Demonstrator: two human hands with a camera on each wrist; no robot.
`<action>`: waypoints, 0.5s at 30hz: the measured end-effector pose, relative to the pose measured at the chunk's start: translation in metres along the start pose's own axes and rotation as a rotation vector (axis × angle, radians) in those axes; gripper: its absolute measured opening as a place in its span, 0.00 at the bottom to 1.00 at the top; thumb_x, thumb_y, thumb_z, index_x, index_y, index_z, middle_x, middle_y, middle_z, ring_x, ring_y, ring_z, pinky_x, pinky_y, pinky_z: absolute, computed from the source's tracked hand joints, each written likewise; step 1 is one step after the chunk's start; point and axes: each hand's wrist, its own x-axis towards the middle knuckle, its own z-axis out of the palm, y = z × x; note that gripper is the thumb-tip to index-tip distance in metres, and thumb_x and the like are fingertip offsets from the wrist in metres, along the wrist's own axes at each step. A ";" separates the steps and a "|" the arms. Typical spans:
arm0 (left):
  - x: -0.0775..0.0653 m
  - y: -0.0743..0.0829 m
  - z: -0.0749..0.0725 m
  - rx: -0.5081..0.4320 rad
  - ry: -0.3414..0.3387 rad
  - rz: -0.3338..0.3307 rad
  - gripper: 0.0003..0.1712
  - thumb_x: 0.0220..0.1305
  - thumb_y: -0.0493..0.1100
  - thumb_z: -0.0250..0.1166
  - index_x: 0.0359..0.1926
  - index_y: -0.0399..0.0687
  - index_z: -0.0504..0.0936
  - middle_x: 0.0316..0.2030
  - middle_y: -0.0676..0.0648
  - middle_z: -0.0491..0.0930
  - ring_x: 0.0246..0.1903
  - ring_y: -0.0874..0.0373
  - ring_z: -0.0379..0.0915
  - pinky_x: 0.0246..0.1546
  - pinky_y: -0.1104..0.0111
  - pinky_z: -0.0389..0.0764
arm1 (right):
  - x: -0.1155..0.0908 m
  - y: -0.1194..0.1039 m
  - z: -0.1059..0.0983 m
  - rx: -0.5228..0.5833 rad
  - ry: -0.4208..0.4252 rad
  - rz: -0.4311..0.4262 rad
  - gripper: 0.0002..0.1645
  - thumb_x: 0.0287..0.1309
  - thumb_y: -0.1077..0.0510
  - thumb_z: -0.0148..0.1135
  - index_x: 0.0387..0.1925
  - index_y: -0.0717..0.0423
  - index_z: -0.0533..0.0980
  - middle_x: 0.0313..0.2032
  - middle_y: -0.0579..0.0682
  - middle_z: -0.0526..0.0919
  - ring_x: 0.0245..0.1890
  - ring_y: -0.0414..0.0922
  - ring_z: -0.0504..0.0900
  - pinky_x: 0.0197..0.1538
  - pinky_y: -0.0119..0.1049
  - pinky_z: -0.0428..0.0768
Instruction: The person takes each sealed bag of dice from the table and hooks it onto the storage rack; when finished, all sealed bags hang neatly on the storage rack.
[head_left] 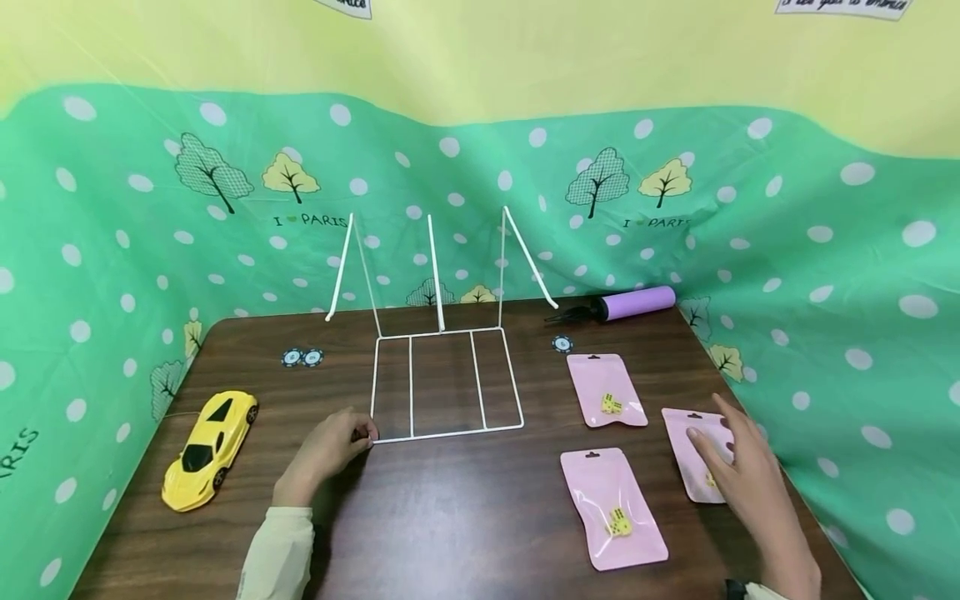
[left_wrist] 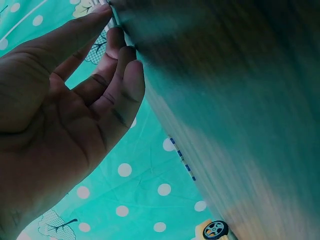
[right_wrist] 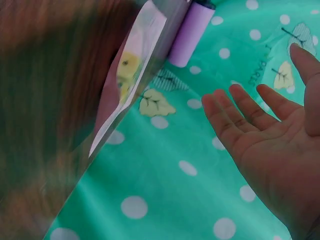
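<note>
A white wire rack (head_left: 479, 382) lies on the dark wooden table, several of its wires rising at the back. At the rack's near left corner, my left hand (head_left: 330, 450) pinches the wire between thumb and fingers; the left wrist view shows the thumb (left_wrist: 75, 31) meeting the index fingertip there. My right hand (head_left: 757, 475) is held with fingers spread above a pink pouch (head_left: 684, 450), partly covering it in the head view. Nothing is between its fingers (right_wrist: 245, 112). Yellow dice show through the pouch's clear front.
Two more pink pouches (head_left: 588, 379) with yellow dice lie left of the right hand. A yellow toy car (head_left: 210, 450) stands at the left. Behind are a purple hand pump (head_left: 637, 303), a single poker chip (head_left: 562, 343) and two overlapping chips (head_left: 292, 357). Green cloth (head_left: 450, 167) hangs around the table.
</note>
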 end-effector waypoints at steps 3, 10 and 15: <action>-0.001 0.001 0.002 -0.006 -0.009 -0.015 0.11 0.68 0.30 0.72 0.33 0.50 0.85 0.34 0.51 0.77 0.35 0.57 0.74 0.41 0.56 0.79 | -0.005 0.009 -0.006 0.008 0.013 0.005 0.42 0.78 0.52 0.64 0.79 0.70 0.60 0.71 0.77 0.67 0.65 0.75 0.70 0.59 0.64 0.73; -0.002 0.002 0.000 -0.005 0.013 0.014 0.10 0.66 0.29 0.72 0.33 0.49 0.85 0.33 0.51 0.78 0.34 0.57 0.75 0.41 0.56 0.79 | -0.009 0.023 -0.013 0.002 0.022 0.048 0.40 0.80 0.52 0.61 0.78 0.73 0.60 0.70 0.80 0.65 0.64 0.77 0.69 0.60 0.76 0.66; -0.001 0.002 0.000 -0.002 0.010 0.031 0.10 0.66 0.30 0.73 0.33 0.49 0.85 0.33 0.51 0.77 0.34 0.58 0.75 0.41 0.56 0.79 | -0.012 0.031 -0.016 -0.025 0.002 0.100 0.42 0.80 0.52 0.61 0.78 0.75 0.58 0.70 0.81 0.64 0.64 0.80 0.68 0.60 0.77 0.67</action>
